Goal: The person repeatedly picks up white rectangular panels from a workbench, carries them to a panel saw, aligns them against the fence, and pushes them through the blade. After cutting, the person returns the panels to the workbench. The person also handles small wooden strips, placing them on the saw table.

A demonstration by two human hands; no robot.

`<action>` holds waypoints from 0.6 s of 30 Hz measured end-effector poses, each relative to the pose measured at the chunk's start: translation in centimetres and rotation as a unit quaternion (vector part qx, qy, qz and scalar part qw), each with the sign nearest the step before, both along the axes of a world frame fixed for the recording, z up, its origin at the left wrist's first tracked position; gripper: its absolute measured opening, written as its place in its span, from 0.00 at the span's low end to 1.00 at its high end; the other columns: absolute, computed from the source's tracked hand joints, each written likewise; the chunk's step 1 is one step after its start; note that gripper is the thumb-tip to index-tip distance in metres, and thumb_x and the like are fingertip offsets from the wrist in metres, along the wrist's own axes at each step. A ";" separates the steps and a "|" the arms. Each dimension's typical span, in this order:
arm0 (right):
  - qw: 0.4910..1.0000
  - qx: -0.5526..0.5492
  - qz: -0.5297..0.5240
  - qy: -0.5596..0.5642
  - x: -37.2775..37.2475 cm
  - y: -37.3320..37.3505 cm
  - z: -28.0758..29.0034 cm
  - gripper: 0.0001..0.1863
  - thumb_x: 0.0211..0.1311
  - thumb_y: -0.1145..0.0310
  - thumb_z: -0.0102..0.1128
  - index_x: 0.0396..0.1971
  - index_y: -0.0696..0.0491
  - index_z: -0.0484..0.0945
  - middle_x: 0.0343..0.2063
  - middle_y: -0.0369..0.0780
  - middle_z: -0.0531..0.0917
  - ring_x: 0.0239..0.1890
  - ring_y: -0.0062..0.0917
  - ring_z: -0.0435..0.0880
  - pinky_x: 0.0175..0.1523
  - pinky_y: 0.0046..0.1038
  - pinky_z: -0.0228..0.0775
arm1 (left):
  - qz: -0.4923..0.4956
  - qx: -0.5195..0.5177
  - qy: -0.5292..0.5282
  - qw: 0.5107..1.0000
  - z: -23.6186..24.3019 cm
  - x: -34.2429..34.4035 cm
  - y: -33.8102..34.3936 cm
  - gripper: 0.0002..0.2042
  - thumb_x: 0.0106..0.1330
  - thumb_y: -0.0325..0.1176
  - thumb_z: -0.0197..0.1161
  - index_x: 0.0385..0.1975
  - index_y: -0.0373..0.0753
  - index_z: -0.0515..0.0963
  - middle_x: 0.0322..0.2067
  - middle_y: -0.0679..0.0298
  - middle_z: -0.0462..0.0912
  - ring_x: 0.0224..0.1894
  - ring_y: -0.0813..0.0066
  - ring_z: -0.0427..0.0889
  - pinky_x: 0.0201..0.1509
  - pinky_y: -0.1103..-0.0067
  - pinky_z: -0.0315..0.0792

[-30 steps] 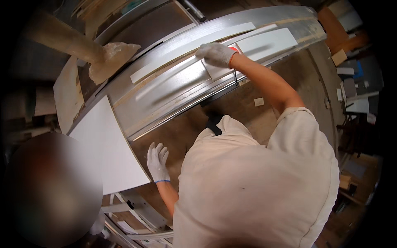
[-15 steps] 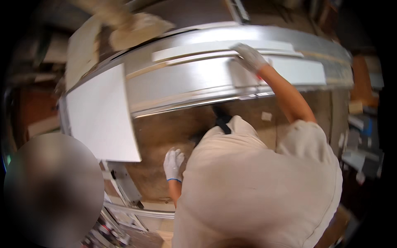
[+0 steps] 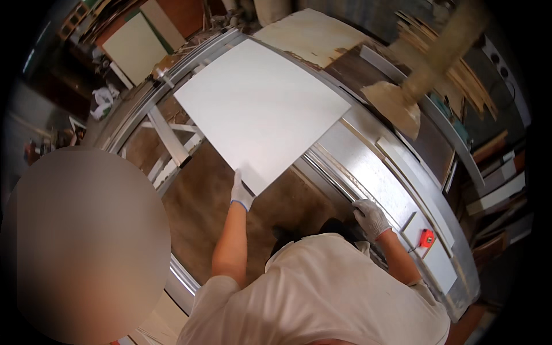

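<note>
A large white board (image 3: 264, 103) lies across the metal machine table (image 3: 376, 158) and the frame to its left. My gloved left hand (image 3: 242, 192) is closed on the board's near corner, its fingers partly hidden by the board. My gloved right hand (image 3: 371, 218) is at the near metal edge of the table, fingers curled over it. Right of that hand, a red tape measure (image 3: 426, 238) sits by a short white strip (image 3: 441, 265). A long, narrow white strip (image 3: 417, 192) lies farther back along the table.
A person, blurred out, is close at the left. A hanging tan duct (image 3: 437, 57) comes down over the far side. Open metal framing (image 3: 167, 135) stands left of the board. Stacked wooden offcuts (image 3: 443, 75) and leaning panels (image 3: 135, 49) line the back.
The view has swung round to the left. My left hand has come from beside my body to the board's corner. My right hand has left the long strips for the table's near edge.
</note>
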State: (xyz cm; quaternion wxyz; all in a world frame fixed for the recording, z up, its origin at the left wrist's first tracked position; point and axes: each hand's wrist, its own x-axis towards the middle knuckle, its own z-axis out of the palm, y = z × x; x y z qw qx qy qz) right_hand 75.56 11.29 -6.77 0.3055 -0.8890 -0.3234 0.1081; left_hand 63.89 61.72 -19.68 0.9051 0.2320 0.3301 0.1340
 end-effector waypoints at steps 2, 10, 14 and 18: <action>1.000 0.009 0.005 0.015 0.5 2.2 1.3 0.13 0.71 0.71 0.67 0.53 0.55 0.88 0.51 0.49 0.90 0.57 0.47 0.89 0.65 0.42 0.82 | -0.005 0.031 0.013 0.999 0.3 1.6 -0.2 0.32 0.83 0.56 0.63 0.77 0.43 0.72 0.71 0.61 0.81 0.72 0.58 0.80 0.77 0.59 0.75; 0.989 0.099 0.084 -0.070 13.7 6.6 -0.2 0.14 0.69 0.76 0.73 0.53 0.55 0.87 0.49 0.48 0.91 0.54 0.46 0.91 0.62 0.38 0.83 | 0.045 0.026 0.032 0.998 1.6 -1.3 -3.2 0.28 0.85 0.50 0.61 0.74 0.37 0.75 0.69 0.57 0.82 0.70 0.57 0.82 0.76 0.59 0.77; 0.973 0.189 0.130 -0.013 28.8 12.3 -3.9 0.24 0.80 0.69 0.63 0.72 0.55 0.77 0.72 0.49 0.80 0.73 0.41 0.81 0.77 0.38 0.74 | 0.105 -0.021 0.079 0.991 7.9 -7.6 -7.6 0.25 0.86 0.45 0.61 0.73 0.34 0.76 0.67 0.54 0.84 0.64 0.55 0.86 0.71 0.58 0.81; 0.978 -0.194 0.076 -0.002 41.2 19.4 -6.5 0.51 0.82 0.29 0.48 0.82 0.61 0.64 0.83 0.54 0.65 0.85 0.42 0.64 0.86 0.44 0.56 | 0.159 0.056 0.235 0.957 15.5 -12.1 -13.6 0.28 0.79 0.51 0.69 0.65 0.32 0.82 0.59 0.54 0.89 0.59 0.60 0.89 0.66 0.66 0.81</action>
